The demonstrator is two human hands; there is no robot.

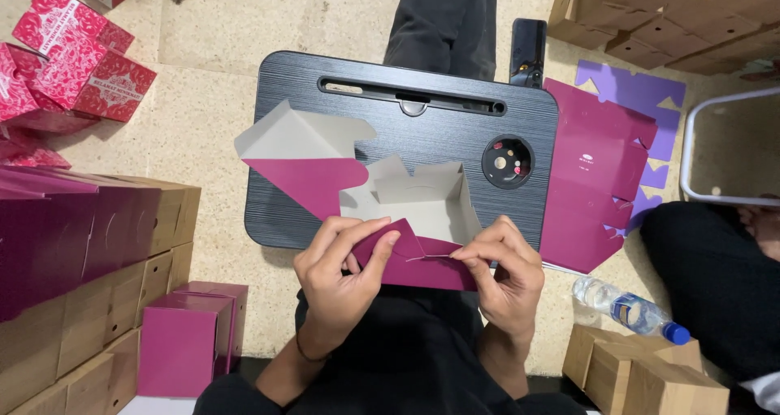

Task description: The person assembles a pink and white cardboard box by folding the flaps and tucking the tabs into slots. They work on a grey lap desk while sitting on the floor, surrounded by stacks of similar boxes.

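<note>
Fingers (382,244) of both hands pinch one magenta carton (422,208); perhaps half-folded.

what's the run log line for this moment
left hand: pinching box flap | right hand: pinching box edge | magenta box: half folded, open, over lap desk | flat blanks: stacked beside desk

A magenta carton (406,220) with grey inside lies on a black, fine-lined lap desk (325,98) beside red patterned boxes (73,58).
</note>
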